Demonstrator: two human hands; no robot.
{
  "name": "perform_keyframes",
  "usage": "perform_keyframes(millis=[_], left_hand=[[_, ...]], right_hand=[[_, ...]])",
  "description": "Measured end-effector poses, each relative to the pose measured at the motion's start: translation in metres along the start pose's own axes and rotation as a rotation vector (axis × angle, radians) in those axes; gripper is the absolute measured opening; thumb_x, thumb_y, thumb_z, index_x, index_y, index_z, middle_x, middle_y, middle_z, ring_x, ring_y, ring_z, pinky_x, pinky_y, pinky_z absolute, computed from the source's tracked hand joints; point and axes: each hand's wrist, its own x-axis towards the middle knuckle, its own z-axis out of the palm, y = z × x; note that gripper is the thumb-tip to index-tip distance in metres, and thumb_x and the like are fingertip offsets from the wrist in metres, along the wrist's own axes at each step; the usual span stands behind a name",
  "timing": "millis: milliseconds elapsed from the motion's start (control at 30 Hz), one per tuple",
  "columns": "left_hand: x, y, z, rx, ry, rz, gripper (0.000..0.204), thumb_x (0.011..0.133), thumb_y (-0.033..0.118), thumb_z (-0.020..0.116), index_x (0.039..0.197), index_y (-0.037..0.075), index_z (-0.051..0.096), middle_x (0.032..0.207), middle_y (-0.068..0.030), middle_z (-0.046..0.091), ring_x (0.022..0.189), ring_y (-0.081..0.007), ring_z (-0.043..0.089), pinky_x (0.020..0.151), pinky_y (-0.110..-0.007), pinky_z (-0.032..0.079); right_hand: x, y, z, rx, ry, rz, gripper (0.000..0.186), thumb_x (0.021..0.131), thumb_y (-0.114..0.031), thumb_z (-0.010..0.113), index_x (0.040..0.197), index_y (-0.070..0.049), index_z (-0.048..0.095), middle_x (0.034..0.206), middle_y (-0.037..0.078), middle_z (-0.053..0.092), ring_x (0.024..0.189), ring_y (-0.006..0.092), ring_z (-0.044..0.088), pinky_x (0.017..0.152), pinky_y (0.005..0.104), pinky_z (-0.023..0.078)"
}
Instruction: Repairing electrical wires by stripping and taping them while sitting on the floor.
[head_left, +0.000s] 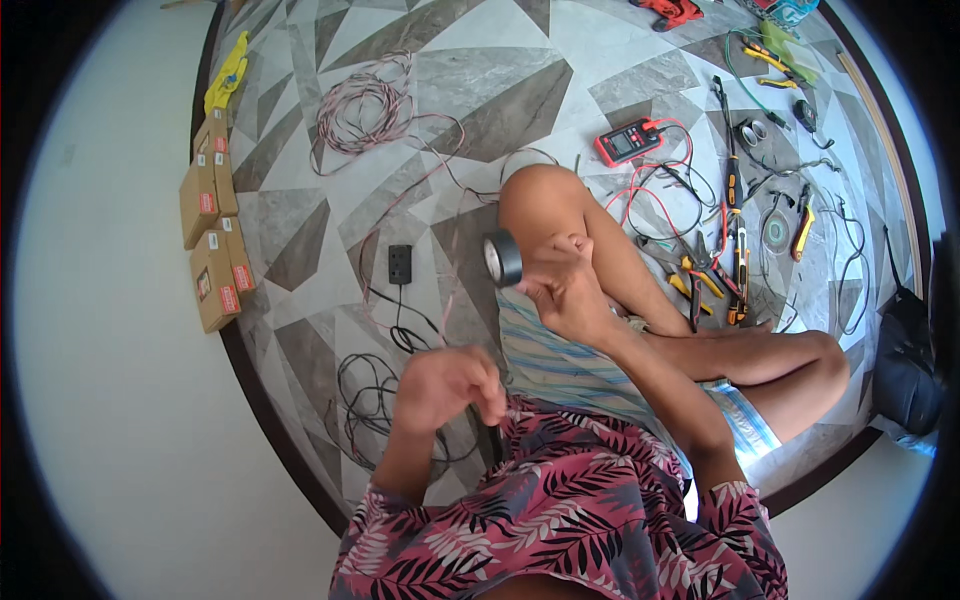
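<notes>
My right hand (570, 290) grips a roll of black tape (510, 258) at its left side, raised in front of my bent knee (535, 190). Lower down, my left hand (445, 390) is blurred, with its fingers curled; whether they hold anything is unclear. A black socket block (399, 263) with a dark cord lies on the patterned floor left of the tape. Beneath my left hand and beside it are coils of dark cable (360, 380).
Coiled pink wire (355, 115) lies ahead. A red multimeter (627, 142) with leads, pliers (700, 270) and other tools (800, 225) spread to the right. Cardboard boxes (212, 275) line the left wall (120, 300); a black bag (900, 370) sits at far right.
</notes>
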Motion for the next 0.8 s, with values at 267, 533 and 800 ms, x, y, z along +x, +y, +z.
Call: perform_keyframes(millis=[267, 533, 800], left_hand=[[0.047, -0.016, 0.007, 1.036, 0.394, -0.028, 0.065, 0.083, 0.032, 0.082, 0.133, 0.004, 0.051, 0.101, -0.0154, 0.073, 0.091, -0.0269, 0.072, 0.079, -0.037, 0.056], [0.047, -0.019, 0.024, 0.839, 0.468, -0.355, 0.050, 0.092, 0.032, 0.072, 0.126, 0.002, 0.050, 0.075, -0.0107, 0.071, 0.072, -0.0296, 0.072, 0.067, -0.036, 0.053], [0.063, -0.001, 0.028, 1.189, 0.144, -0.111, 0.024, 0.086, 0.015, 0.075, 0.107, 0.004, 0.074, 0.085, -0.0133, 0.066, 0.069, -0.0277, 0.065, 0.065, -0.035, 0.051]], right_hand=[[-0.018, 0.005, -0.014, -0.031, -0.193, -0.119, 0.016, 0.071, -0.006, 0.072, 0.084, -0.016, 0.075, 0.080, 0.004, 0.063, 0.088, 0.0277, 0.058, 0.083, 0.0454, 0.036], [-0.023, -0.006, -0.022, -0.014, -0.085, -0.189, 0.014, 0.069, -0.009, 0.072, 0.081, -0.017, 0.072, 0.081, 0.001, 0.060, 0.088, 0.0248, 0.056, 0.082, 0.0496, 0.035], [-0.001, 0.003, -0.038, -0.307, -0.215, -0.350, 0.027, 0.068, -0.017, 0.074, 0.094, -0.011, 0.072, 0.092, 0.004, 0.062, 0.108, 0.0326, 0.049, 0.087, 0.0549, 0.036]])
